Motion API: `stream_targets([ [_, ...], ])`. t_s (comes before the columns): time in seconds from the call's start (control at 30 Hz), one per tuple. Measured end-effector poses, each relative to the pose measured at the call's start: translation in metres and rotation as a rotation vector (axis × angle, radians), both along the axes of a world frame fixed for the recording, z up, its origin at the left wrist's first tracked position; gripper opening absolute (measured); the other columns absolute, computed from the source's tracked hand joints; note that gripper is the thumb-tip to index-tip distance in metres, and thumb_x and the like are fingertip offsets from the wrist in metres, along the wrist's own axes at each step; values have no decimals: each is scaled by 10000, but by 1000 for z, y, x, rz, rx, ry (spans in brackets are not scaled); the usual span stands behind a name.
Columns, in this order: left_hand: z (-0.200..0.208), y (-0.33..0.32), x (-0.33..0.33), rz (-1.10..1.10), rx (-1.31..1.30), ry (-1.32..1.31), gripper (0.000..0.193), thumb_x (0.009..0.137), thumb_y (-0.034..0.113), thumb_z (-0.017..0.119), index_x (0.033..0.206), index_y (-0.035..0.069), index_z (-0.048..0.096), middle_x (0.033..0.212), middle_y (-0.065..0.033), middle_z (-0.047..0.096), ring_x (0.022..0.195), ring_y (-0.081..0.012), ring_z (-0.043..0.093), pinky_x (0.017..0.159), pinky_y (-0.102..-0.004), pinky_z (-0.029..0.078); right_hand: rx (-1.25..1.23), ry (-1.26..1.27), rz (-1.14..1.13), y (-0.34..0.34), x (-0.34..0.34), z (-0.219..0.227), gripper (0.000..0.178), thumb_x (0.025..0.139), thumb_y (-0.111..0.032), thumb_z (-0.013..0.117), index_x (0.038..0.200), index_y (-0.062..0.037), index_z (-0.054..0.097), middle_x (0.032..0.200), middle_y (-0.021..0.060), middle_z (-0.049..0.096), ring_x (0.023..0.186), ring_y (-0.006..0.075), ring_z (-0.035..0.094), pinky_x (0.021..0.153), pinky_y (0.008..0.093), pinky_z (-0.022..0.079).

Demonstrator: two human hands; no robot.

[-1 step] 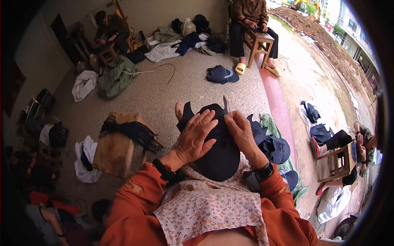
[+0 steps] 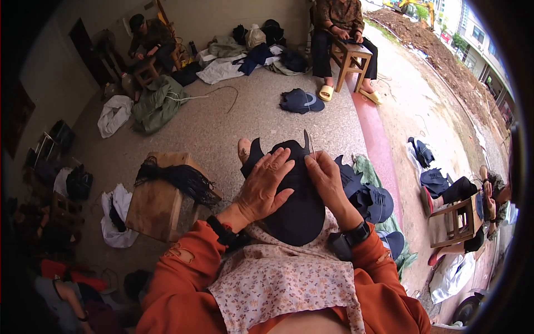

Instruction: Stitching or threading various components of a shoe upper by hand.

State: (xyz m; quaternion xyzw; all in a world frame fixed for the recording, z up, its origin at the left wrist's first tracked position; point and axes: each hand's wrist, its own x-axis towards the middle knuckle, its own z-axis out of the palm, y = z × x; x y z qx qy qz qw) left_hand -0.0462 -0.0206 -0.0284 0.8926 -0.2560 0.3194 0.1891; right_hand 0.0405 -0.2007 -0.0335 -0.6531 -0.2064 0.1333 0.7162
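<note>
1. Hands first: the left hand (image 2: pixel 267 186) lies flat with fingers spread on a black cap (image 2: pixel 297 209), pressing it down on the person's lap; it is open, not gripping.
2. The right hand (image 2: pixel 328 181) pinches a small pair of scissors (image 2: pixel 307 142) at the cap's top edge, its blades pointing up and away from the person.
3. The cap rests on a floral apron (image 2: pixel 278 278) over the knees, between orange sleeves (image 2: pixel 178 278); a dark band sits on each wrist.
4. A foot (image 2: pixel 243 149) shows just beyond the cap's upper left edge.
5. To the left stands a wooden stool (image 2: pixel 158 200) with a bundle of black threads (image 2: pixel 178 178) draped over its top.
6. Just right of the lap lies a pile of dark blue caps (image 2: pixel 367 197) on green cloth.
7. Farther off on the floor lie another small heap of caps (image 2: pixel 300 101), a green bag (image 2: pixel 158 103) and white cloths.
8. Three other people sit nearby: one at a wooden bench (image 2: pixel 350 58) at the top, one at the upper left, and one on a chair (image 2: pixel 453 220) at the right edge.
</note>
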Motion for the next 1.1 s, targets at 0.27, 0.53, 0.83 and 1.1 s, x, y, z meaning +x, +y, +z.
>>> stream_targets([
  [0.27, -12, 9, -3, 80, -248, 136, 847, 919, 497, 539, 1484, -5, 158, 1491, -259, 241, 1408, -398, 211, 1148, -477, 141, 148, 64, -120, 6, -7, -3, 196, 974, -264, 576, 925, -76, 550, 690, -89, 462, 570, -1, 363, 501, 166, 287],
  [0.53, 16, 51, -28, 334, -525, 90, 524, 997, 392, 453, 1367, 25, 401, 1405, -206, 399, 1311, -342, 389, 1086, -459, 299, 187, 301, -206, -36, -5, -37, 201, 973, -298, 566, 884, -120, 538, 602, -87, 407, 422, 10, 287, 370, 185, 196],
  [0.83, 51, -1, -16, 179, 198, 111, 721, 948, 505, 461, 1461, 20, 316, 1498, -153, 348, 1405, -313, 296, 1131, -479, 196, 226, 350, 27, -43, -37, -18, 221, 939, -234, 620, 982, -17, 609, 831, -1, 624, 691, 47, 567, 602, 188, 454],
  [1.1, 9, -10, 4, 4, -144, 295, 852, 944, 638, 307, 1505, 17, 150, 1527, -197, 262, 1424, -363, 217, 1160, -482, 111, 269, 208, -10, -33, -30, -56, 195, 947, -204, 611, 898, -16, 595, 828, -40, 515, 747, 47, 467, 640, 202, 401],
])
